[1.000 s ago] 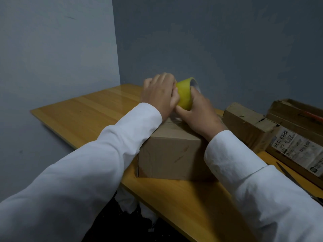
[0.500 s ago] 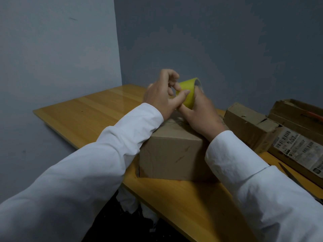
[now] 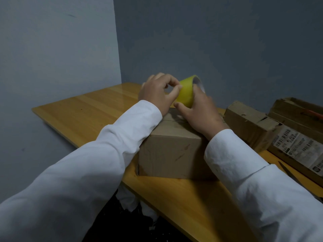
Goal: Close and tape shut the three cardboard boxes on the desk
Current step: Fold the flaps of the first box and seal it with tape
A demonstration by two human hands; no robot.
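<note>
A honey-coloured wooden bench carries a closed brown cardboard box near its front edge, a smaller battered cardboard box and a labelled carton to the right.

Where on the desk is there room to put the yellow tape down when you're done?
The big bare patch is the desk to the left of the box being taped, running back to the wall corner. A smaller strip lies in front of that box, near the desk's edge. The right side is crowded: two more boxes sit close together there.
</note>
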